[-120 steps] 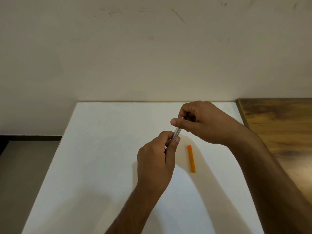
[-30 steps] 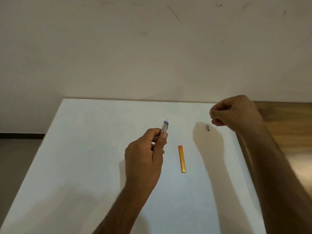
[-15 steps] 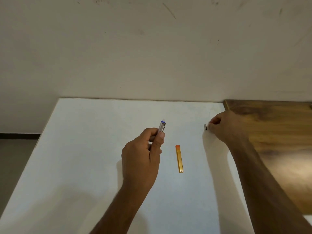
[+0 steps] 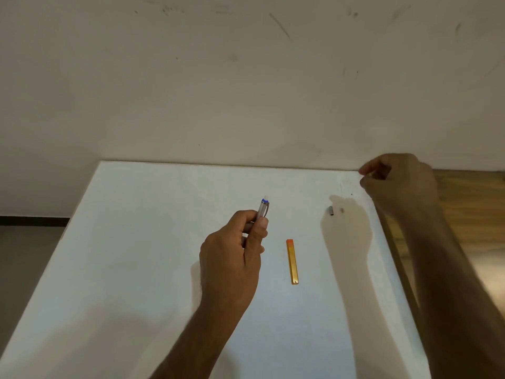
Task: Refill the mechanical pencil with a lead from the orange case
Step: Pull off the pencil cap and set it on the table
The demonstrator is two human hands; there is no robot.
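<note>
My left hand [image 4: 232, 258] is closed around the mechanical pencil [image 4: 263, 209], which points up and away; its blue ring and white eraser end stick out above my fingers. The orange lead case [image 4: 292, 261] lies flat on the white table [image 4: 131, 269], just right of that hand, with nothing touching it. A small grey pencil cap [image 4: 331, 210] lies on the table farther right. Above the table's back right corner hovers my right hand [image 4: 399, 184], fingers curled in with thumb and forefinger close together. I see nothing held in it.
The table's far edge meets a plain scuffed wall [image 4: 246, 91]. A brown wooden surface [image 4: 470, 214] adjoins the table on the right. Grey floor [image 4: 24, 263] shows past the table's left edge.
My right hand left the grey cap on the table and lifted away toward the back right corner. My left hand kept the pencil upright in about the same place.
</note>
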